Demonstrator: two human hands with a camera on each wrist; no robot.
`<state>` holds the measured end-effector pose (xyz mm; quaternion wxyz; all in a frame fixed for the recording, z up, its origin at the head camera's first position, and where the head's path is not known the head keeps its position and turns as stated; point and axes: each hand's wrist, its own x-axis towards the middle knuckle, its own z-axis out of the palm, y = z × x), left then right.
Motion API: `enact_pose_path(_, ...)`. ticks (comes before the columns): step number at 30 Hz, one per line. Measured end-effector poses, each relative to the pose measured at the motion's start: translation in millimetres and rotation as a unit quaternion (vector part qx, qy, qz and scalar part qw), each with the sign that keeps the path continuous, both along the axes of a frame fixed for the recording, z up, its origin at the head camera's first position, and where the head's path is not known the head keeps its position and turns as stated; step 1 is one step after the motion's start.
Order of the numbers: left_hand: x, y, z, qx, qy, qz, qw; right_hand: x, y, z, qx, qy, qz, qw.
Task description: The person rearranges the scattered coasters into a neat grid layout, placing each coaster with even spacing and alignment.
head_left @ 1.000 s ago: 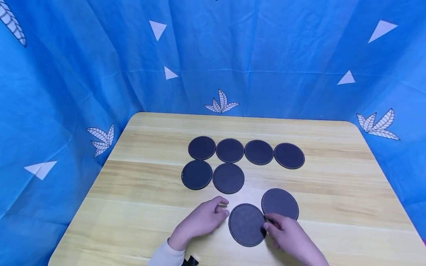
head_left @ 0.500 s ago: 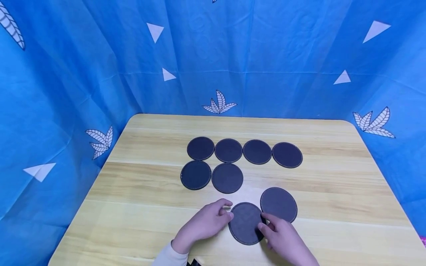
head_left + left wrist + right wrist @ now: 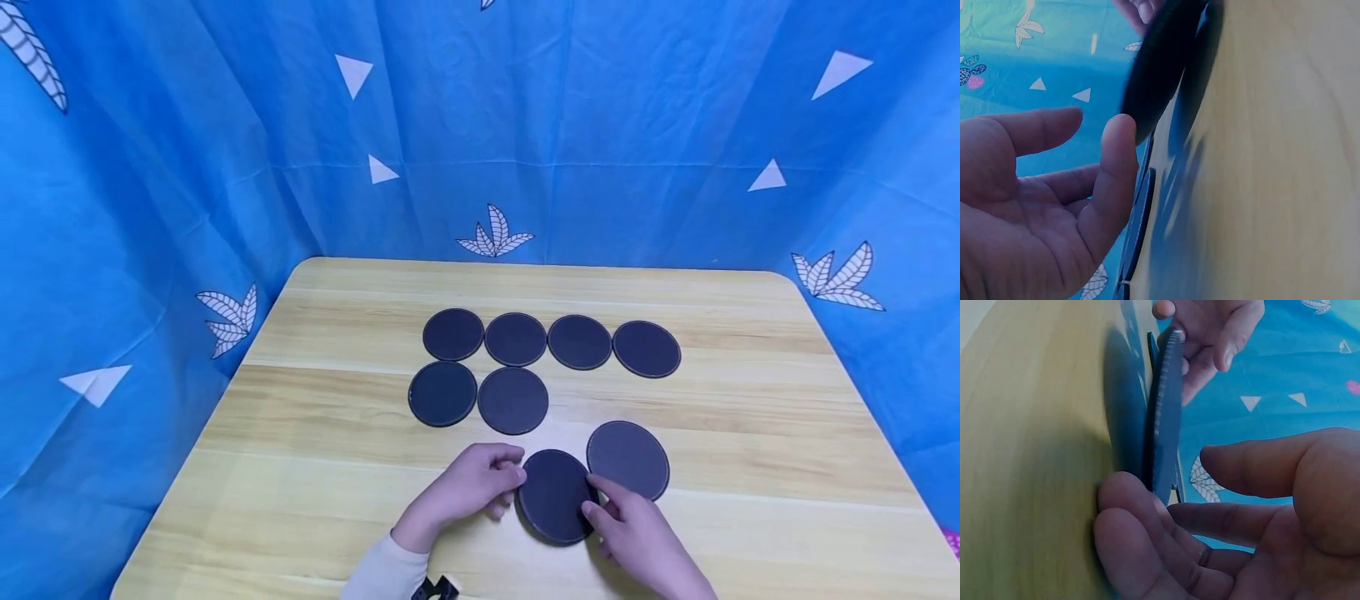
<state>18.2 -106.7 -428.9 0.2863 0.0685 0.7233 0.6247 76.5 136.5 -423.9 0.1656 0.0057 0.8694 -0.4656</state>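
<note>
A round dark coaster (image 3: 557,498) with a stitched rim is lifted off the table between both hands, a shadow beneath it. My right hand (image 3: 636,533) holds its right edge. The right wrist view shows the curled fingertips (image 3: 1124,487) at the near edge, with the thumb apart from it. On the other side, one fingertip (image 3: 1121,128) of my left hand (image 3: 465,492) touches the edge in the left wrist view; that thumb stands off to the side. Just beyond the right hand another coaster (image 3: 628,458) lies flat, its lower edge partly covered.
Four matching coasters would exceed what I number, so several form a back row (image 3: 515,339) on the wooden table (image 3: 300,467). Two more, a left one (image 3: 442,393) and a right one (image 3: 513,400), touch in front of it. A blue curtain (image 3: 637,125) surrounds the table.
The left hand has come up to the coaster's left edge. The coaster has risen off the table and tilted, looking darker. The right hand has shifted slightly left.
</note>
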Motion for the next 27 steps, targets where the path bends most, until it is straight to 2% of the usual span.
enact_pose_path(8, -1.1, 7.4, -5.0, 0.000, 0.025, 0.001, 0.9997, 1.1, -2.8, -3.6, -0.012, -0.003, -0.016, 1.000)
enact_pose_path(14, -4.2, 5.1, -0.6, 0.005, 0.030, 0.012, 0.9995, -1.8, -5.9, -3.8, -0.060, -0.019, -0.034, 0.997)
enact_pose_path(20, -12.5, 2.2, 2.5, 0.022, 0.038, 0.020, 0.9989, -14.9, -5.9, -0.4, -0.122, -0.034, -0.055, 0.990)
enact_pose_path(24, -18.6, 3.8, 3.1, 0.033, 0.039, 0.023, 0.9984, -27.5, -1.1, 4.6, -0.129, -0.020, -0.064, 0.989)
enact_pose_path(27, -23.7, 7.3, 2.5, 0.018, 0.052, 0.029, 0.9981, -37.8, 3.9, 8.7, -0.132, -0.010, -0.064, 0.989)
